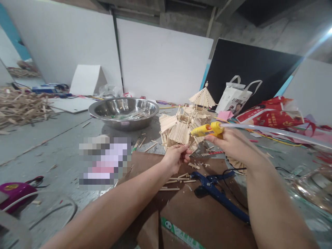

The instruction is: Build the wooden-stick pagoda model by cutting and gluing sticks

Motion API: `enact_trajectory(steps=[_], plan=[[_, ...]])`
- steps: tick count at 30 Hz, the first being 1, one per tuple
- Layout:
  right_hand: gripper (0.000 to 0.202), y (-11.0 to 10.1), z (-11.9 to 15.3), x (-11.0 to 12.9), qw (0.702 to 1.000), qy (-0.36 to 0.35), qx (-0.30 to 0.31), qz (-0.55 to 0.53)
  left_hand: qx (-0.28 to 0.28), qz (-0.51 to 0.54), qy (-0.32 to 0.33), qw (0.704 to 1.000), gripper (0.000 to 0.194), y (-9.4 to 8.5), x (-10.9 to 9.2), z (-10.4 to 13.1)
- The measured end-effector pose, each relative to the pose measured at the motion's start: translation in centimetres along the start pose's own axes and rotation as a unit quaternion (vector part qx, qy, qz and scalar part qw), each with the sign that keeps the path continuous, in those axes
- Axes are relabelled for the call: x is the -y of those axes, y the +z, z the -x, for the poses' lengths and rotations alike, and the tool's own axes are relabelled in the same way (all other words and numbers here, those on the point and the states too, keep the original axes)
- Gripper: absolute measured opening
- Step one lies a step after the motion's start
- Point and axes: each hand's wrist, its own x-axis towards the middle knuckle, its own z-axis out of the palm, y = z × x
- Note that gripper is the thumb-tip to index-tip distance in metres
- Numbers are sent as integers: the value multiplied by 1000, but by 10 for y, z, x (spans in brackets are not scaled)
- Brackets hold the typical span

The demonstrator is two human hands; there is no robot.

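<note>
A pagoda-like model of thin wooden sticks point(179, 132) stands at the middle, with a pointed roof at its back. My left hand point(176, 157) is closed at the model's lower front edge, its fingertips pinched together; what they hold is too small to name. My right hand point(224, 140) is wrapped round a yellow glue gun point(207, 129), whose nozzle points left at the model's front roof panel. A long clear glue stick point(272, 132) runs out of the gun's back to the right. Loose sticks point(181, 179) lie on the brown board point(197, 211) below my left hand.
Blue cutters point(223, 197) lie on the board. A steel basin point(124, 112) is behind at the left, beside a wood-scrap pile point(22, 107). Red bags point(272, 112) and a white bag point(233, 98) stand back right. A purple device point(17, 195) with cords is at the left.
</note>
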Motion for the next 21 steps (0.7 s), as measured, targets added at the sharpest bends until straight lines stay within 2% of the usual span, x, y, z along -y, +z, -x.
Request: enact_trajectory(steps=[5,13,21], plan=[[32,-3,1,3,999,24,-6,42,17,3,-8,1000,10,-3,0,-1],[36,1,-2,2,1000,17,1,18,22,-5,-15,1000,8,-2,-1,1],[34,0,-1,2,999,24,-7,39,3,-5,-30,1000,3,-1,-3,4]])
